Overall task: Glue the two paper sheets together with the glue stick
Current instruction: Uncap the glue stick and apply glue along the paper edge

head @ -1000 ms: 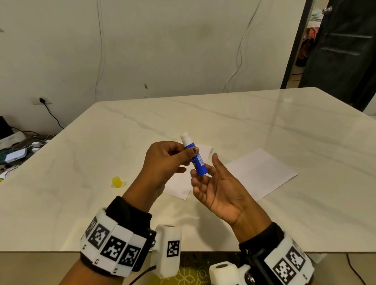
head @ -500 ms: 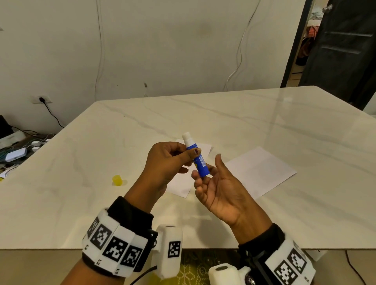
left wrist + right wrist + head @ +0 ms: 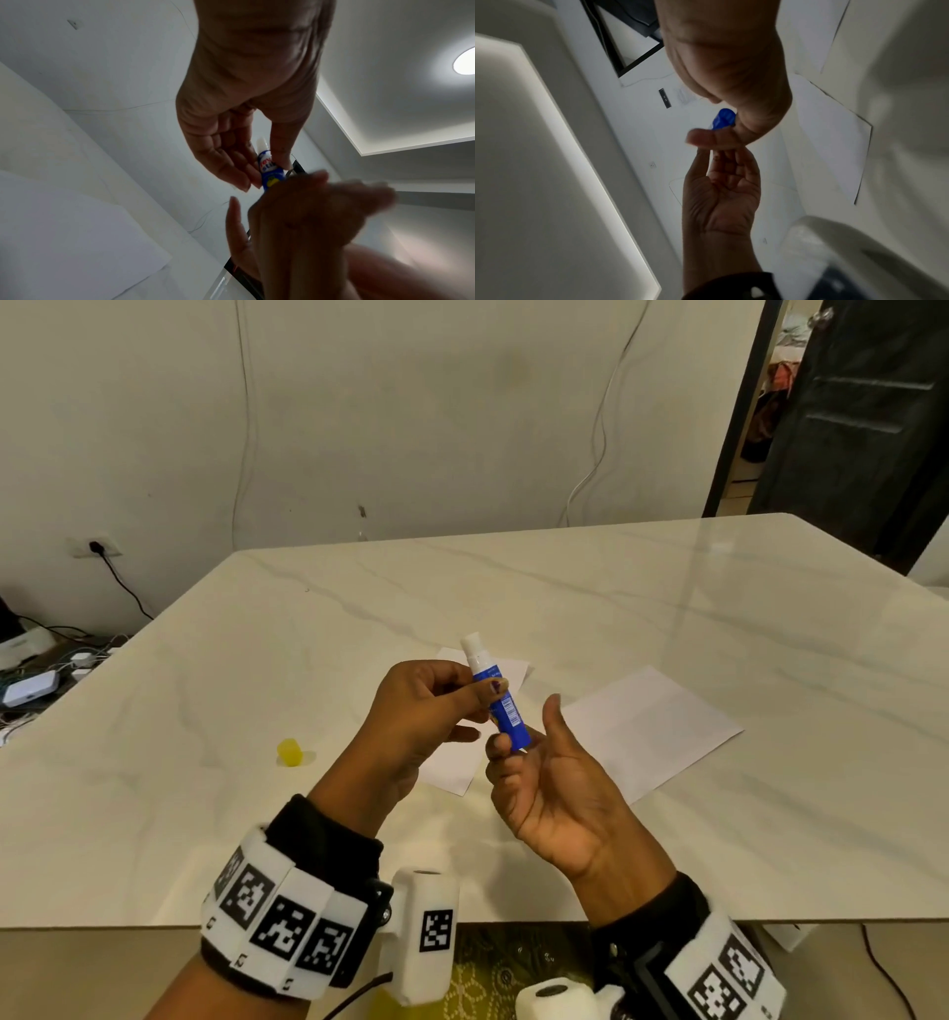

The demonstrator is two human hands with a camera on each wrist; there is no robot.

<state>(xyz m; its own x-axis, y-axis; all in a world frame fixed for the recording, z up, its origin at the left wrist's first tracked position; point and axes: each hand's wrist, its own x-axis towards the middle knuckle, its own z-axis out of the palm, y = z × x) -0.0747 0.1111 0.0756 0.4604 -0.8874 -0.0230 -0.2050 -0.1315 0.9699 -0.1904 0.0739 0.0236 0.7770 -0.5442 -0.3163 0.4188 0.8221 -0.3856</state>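
Observation:
A blue glue stick (image 3: 506,711) with its white glue end (image 3: 472,649) up and uncapped is held tilted above the table. My left hand (image 3: 482,683) grips its upper body between thumb and fingers, as the left wrist view shows on the glue stick (image 3: 268,168). Palm up just below it, my right hand (image 3: 506,747) curls its fingers round the base, with the thumb standing apart. The right wrist view shows the stick's blue base (image 3: 722,119). One paper sheet (image 3: 652,731) lies flat to the right. The other sheet (image 3: 447,770) lies partly hidden under my hands.
A small yellow cap (image 3: 289,752) stands on the marble table (image 3: 667,608) to the left of my hands. Cables and devices lie on the floor at far left. A dark doorway is at the back right.
My right fingers have curled in a little closer on the stick's base. The stick and my left hand have barely moved.

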